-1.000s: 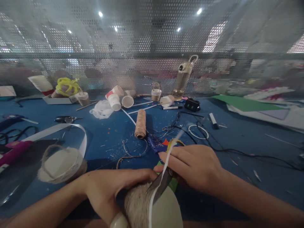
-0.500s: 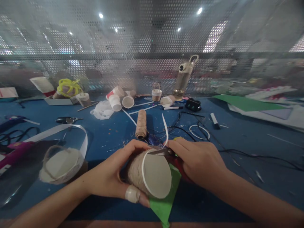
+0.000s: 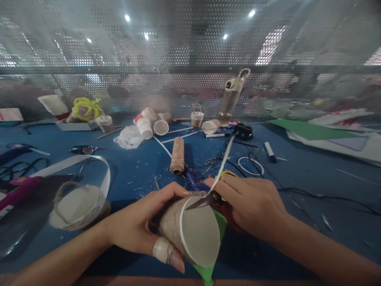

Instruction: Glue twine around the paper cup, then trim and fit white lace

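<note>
My left hand (image 3: 149, 226) is closed around a paper cup (image 3: 201, 234) wrapped in twine, tilted so its white mouth faces right and toward me. Tape is wound about the thumb. In my right hand (image 3: 247, 202) are scissors (image 3: 201, 202), their blades at the cup's upper rim, one inside the mouth. From the blades a thin white strip (image 3: 224, 161) of cut rim curls up and away. Under the cup lies a green sheet (image 3: 205, 272), mostly hidden. A twine-handled basket (image 3: 76, 206) sits left of my left hand.
Beyond the cup lies a twine spool (image 3: 177, 155). Farther back are paper cups (image 3: 145, 128), a small basket (image 3: 197, 118) and a water bottle (image 3: 230, 99). A purple glue gun (image 3: 22, 188) is at left; black cables (image 3: 321, 194) run right. Perforated metal (image 3: 178, 51) rises behind.
The cut strip has grown longer and now reaches farther up and right. The cup has turned and dropped slightly, with the scissors farther along its rim.
</note>
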A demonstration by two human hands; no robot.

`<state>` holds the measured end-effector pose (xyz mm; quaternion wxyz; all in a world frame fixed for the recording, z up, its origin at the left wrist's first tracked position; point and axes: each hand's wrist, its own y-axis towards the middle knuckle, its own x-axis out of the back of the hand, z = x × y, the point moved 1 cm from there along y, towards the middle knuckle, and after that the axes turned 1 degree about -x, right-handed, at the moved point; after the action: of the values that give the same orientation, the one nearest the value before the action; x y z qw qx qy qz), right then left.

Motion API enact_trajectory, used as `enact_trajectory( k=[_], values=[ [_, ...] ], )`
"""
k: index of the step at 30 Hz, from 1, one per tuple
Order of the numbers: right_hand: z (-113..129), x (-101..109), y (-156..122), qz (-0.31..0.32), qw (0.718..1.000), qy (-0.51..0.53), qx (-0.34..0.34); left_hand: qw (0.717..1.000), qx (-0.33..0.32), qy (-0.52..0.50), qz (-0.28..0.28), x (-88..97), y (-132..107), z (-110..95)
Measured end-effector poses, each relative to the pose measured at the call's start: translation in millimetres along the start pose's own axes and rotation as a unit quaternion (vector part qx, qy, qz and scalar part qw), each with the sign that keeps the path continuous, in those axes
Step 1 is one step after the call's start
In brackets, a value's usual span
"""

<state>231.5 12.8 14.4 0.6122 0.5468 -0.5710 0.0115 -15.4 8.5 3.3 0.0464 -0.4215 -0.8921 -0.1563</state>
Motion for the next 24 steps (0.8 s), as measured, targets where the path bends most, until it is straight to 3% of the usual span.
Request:
enact_trajectory(
  k=[5,17,24],
  values=[
    [2.4,1.8,0.6,0.011,1.000,0.010,0.014,0.999,0.007,-0.012,0.039,-0.8,3.4,-1.9],
    [3.5,4.1,1.8,-0.004,0.999,0.015,0.048,0.997,0.019,-0.026,0.075,-0.6,6.1,2.6],
    [4.9,4.1,4.5,0.000,0.998,0.010,0.068,0.993,0.021,0.011,0.113,1.2,5.8,1.5]
  ],
)
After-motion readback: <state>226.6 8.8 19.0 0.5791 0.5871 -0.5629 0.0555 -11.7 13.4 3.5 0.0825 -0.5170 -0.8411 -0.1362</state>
